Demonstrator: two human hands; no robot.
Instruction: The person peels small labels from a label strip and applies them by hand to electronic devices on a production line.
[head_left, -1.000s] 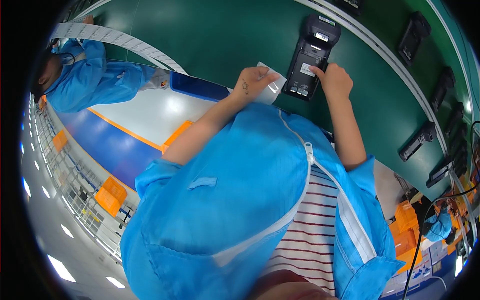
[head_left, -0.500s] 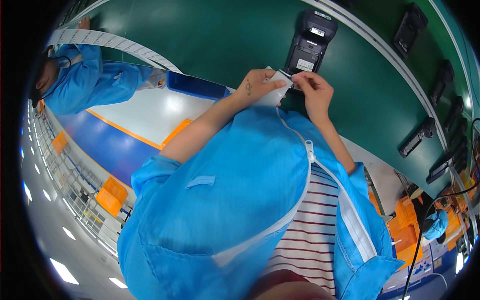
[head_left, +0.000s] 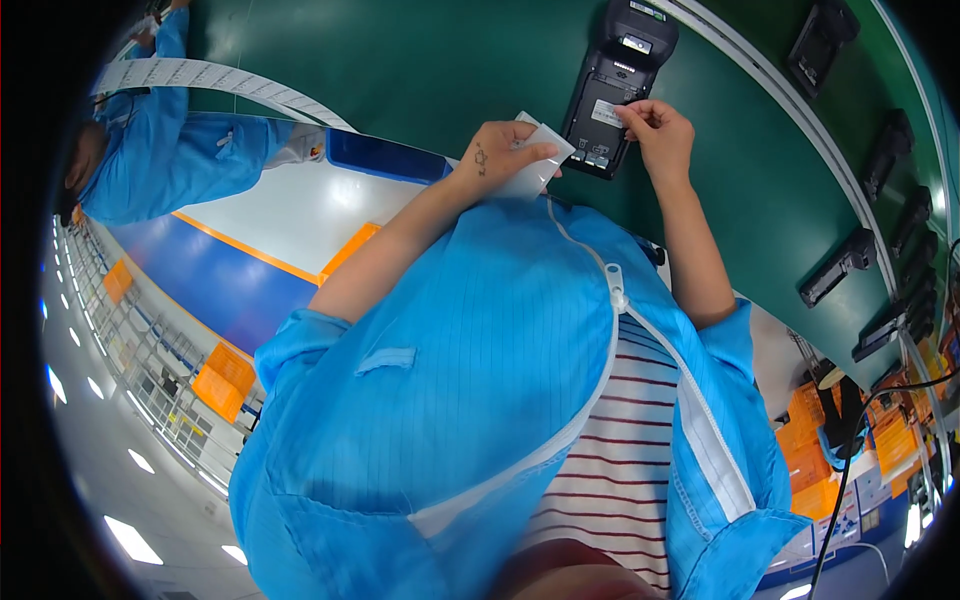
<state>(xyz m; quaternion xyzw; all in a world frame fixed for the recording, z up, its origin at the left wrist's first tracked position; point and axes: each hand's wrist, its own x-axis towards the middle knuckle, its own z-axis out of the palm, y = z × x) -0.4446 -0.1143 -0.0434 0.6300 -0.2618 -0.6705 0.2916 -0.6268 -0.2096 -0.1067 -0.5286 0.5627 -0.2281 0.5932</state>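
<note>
Far left: long white strip (head_left: 225,77) curving above the bench (head_left: 400,60); looks like paper, so probably light and easily creased.

Left hand (head_left: 492,155): thumb laid over white sheets (head_left: 530,180), fingers closed behind, holding them at the upper left. Sheets glossy, 2 layers apparently showing. Est.: near weightless, flexible, inclined to slide apart; best pinched at a margin.

Centre: black handheld device (head_left: 612,88), back up on the bench, just right of the sheets. Est.: rigid, moderately heavy, smooth-cased; take hold by the 2 long sides, clear of the small pale pieces (head_left: 597,160) at its near end. White label (head_left: 605,113) on its back: probably thin, liable to wrinkle or tear; touch at edges only.

Right hand (head_left: 662,130): thumb and index finger nearly together at the label's right edge. Cannot tell whether they grip it or only press.

Far right: other black devices (head_left: 838,268), spaced along the bench.
</note>
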